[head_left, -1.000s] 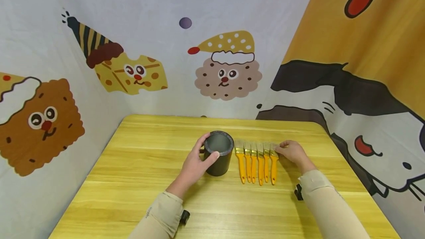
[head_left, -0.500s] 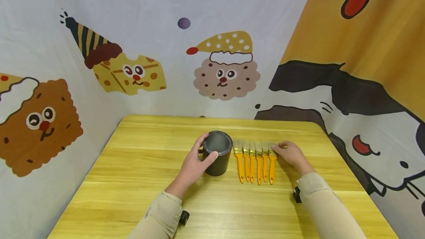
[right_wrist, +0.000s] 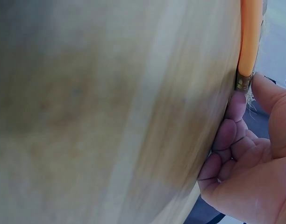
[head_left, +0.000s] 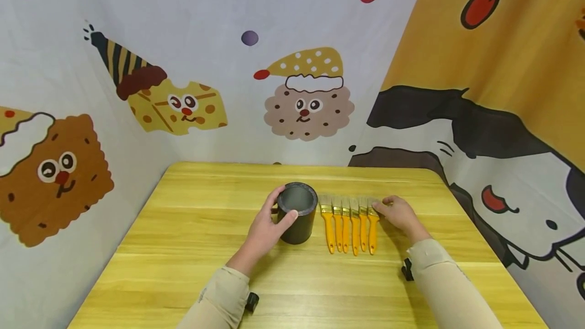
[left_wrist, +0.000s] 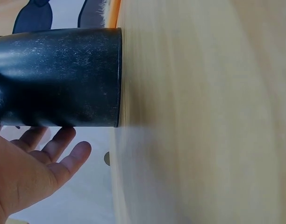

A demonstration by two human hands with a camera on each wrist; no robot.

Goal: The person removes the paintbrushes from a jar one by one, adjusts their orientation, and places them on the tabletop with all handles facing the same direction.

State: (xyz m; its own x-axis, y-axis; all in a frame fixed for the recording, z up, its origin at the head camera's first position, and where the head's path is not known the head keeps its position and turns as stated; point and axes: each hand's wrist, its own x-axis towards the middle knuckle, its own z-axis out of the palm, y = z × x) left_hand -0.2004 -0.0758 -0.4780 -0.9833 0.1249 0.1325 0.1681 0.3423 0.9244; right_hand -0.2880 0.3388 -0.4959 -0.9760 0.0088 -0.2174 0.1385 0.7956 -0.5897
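Observation:
A black cylindrical cup [head_left: 299, 227] stands upright on the table, its open mouth facing up. My left hand [head_left: 266, 230] holds it from the left, thumb over the rim and fingers along the far side; in the left wrist view some fingertips go out of sight behind the cup's wall [left_wrist: 59, 70]. To its right several paintbrushes [head_left: 346, 232] with orange handles lie in a row, pale bristles away from me. My right hand [head_left: 399, 214] pinches the rightmost paintbrush [head_left: 372, 235] at its bristle end. In the right wrist view the thumb and forefinger meet beside its metal ferrule [right_wrist: 243, 83].
The wood-grain table [head_left: 183, 248] has its far edge against a white cloth backdrop [head_left: 196, 14] with cartoon prints. A yellow and black printed part of the cloth [head_left: 525, 75] hangs on the right. Black straps show under both sleeves [head_left: 224, 293].
The view has shifted slightly. My left hand stays on the cup and my right hand stays at the bristles of the rightmost paintbrush; the row keeps its arrangement.

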